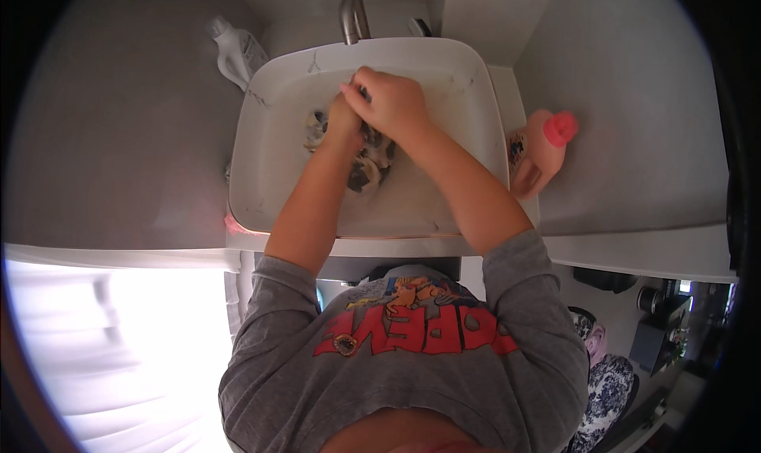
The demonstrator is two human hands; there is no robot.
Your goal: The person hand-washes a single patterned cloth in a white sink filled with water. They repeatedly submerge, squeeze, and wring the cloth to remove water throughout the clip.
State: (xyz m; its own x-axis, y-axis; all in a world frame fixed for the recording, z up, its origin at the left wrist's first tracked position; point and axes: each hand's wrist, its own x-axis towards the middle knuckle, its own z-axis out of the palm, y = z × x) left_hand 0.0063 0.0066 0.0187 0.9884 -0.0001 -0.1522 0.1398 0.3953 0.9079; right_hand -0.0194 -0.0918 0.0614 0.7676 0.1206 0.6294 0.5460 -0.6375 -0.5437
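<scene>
In the white washbasin (285, 203), both hands meet over a wet, bunched cloth (371, 170) patterned in dark grey and cream. My left hand (346, 117) is closed on part of this cloth, which bulges out on both sides of the wrist. Against it from the upper right presses my right hand (392, 99), its fingers curled round a dark bit of the same cloth. Where one hand ends and the other begins is partly hidden. Cloudy water surrounds the cloth in the basin.
A brushed metal faucet (352, 13) stands at the basin's far edge. To the left is a white plastic bottle (235, 54); on the right leans a pink bottle (544, 153) with a red cap. Something pink (236, 224) lies by the near left corner. Grey walls flank both sides.
</scene>
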